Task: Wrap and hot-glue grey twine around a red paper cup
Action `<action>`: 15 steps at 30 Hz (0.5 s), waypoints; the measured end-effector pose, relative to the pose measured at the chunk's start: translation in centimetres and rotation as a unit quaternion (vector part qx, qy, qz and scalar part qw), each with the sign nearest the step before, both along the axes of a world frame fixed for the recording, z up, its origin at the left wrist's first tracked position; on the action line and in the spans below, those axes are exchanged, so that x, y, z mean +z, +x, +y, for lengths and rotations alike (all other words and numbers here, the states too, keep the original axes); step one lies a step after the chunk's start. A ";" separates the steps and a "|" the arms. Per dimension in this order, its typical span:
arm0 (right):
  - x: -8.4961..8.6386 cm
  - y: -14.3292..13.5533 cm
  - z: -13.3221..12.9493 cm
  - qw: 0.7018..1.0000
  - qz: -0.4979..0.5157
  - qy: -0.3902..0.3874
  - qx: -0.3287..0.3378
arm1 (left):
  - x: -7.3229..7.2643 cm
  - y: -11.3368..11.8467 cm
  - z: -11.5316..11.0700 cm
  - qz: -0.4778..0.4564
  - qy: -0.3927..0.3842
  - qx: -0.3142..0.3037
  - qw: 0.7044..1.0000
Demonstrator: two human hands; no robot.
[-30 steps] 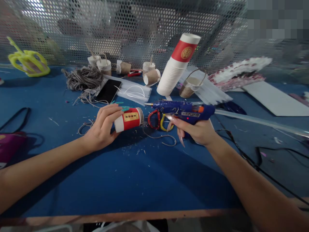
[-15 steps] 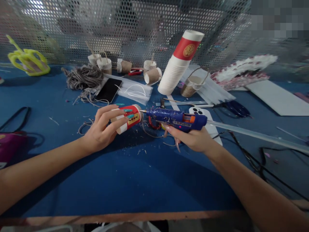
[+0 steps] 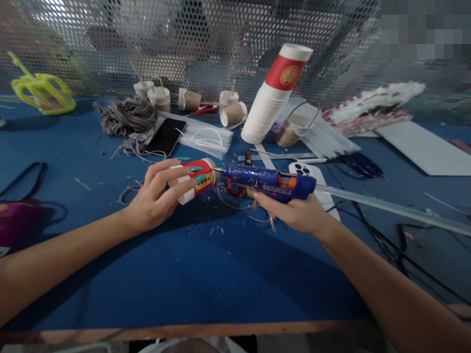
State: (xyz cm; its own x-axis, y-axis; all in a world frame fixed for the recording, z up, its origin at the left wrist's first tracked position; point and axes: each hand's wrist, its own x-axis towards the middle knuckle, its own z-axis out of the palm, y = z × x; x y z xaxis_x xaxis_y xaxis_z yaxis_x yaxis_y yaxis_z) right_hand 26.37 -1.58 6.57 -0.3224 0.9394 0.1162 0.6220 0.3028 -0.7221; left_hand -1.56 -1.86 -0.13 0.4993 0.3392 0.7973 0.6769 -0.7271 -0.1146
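A red and white paper cup (image 3: 188, 196) lies tilted on its side in my left hand (image 3: 158, 191), whose fingers wrap over it from above. My right hand (image 3: 300, 213) is closed around the handle of a blue hot glue gun (image 3: 253, 177). The gun's metal nozzle points left and meets the right end of the cup, at or very near its edge. From the gun's back a long clear glue stick (image 3: 390, 206) sticks out to the right. Beneath the gun lie thin cord and a red-handled tool (image 3: 235, 189), partly hidden.
Behind the gun leans a tall stack of paper cups (image 3: 267, 103). Grey yarn (image 3: 127, 117), a black phone (image 3: 166, 136) and several small twine-wrapped cups (image 3: 233, 115) lie farther back. A white phone (image 3: 320, 179) is beside my right hand. Black cables (image 3: 382, 240) cross the right side.
Almost nothing differs. Both hands, the cup and the glue gun keep their places, with the nozzle still at the cup's end; the view shifts very slightly.
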 end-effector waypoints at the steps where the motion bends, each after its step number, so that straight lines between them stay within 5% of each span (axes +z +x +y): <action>1: 0.0 0.1 0.0 1.000 -0.013 -0.005 -0.009 | 0.0 0.0 0.0 -0.002 0.000 0.001 1.000; 6: -0.5 0.7 0.1 0.997 -0.045 -0.050 -0.023 | 0.1 0.1 0.0 0.001 0.018 -0.010 1.000; 15: -1.7 1.7 0.5 0.998 -0.036 0.018 0.056 | 0.1 0.0 0.1 -0.001 0.020 -0.019 1.000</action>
